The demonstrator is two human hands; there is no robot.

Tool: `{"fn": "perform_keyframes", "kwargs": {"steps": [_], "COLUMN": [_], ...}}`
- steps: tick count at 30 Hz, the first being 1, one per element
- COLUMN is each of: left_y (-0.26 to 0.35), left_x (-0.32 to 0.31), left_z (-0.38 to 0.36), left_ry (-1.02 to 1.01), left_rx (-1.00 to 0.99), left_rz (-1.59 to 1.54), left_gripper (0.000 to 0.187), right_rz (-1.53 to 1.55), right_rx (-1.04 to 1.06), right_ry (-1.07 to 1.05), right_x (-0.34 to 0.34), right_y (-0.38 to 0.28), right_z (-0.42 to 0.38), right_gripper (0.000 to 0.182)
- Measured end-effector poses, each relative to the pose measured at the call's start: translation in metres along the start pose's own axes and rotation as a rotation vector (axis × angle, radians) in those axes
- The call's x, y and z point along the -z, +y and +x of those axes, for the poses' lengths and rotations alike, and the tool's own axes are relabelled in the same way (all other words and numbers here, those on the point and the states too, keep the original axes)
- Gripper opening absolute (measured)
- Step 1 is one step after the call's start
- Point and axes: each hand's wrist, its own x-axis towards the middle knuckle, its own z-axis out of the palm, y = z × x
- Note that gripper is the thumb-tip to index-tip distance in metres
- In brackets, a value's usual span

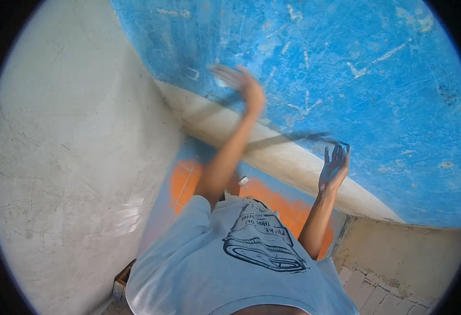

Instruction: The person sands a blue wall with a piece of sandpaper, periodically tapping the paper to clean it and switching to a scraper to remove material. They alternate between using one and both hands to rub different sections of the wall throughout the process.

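My left hand (239, 86) is raised in front of the blue painted surface (335, 84), its fingers stretched toward the left and smeared by motion. A small pale patch shows just under those fingers, too blurred to name. Lower and farther right, my right hand (335, 169) points upward with its fingers apart and extended. Its fingertips are right at the blue surface, where a dark shadow meets them. White scuffs and scratch marks cover the blue paint.
A pale rounded ledge (288, 157) runs along the blue surface's lower edge. To the left rises a scuffed grey-white wall (78, 131). Orange and blue paint colours the floor (264, 194) beyond my printed shirt (262, 247). Worn masonry (404, 257) stands at lower right.
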Motion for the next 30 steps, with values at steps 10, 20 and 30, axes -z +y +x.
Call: {"fn": "perform_keyframes", "kwargs": {"steps": [10,20,30], "left_y": [0.039,0.041,-0.017], "left_x": [-0.020,0.010,0.014], "left_z": [-0.137,-0.003,0.023], "left_ry": [-0.378,-0.149,-0.075], "left_rx": [-0.023,0.194,0.186], "left_rz": [-0.246,-0.430,-0.203], "left_gripper": [0.079,0.082,0.085], "right_rz": [0.158,0.130,0.071], "right_rx": [-0.053,-0.045,-0.033], "right_ry": [0.025,0.051,0.007], "right_x": [0.013,0.020,0.026], "right_y": [0.020,0.018,0.021], "right_z": [0.022,0.001,0.016], "right_gripper": [0.051,0.084,0.061]}}
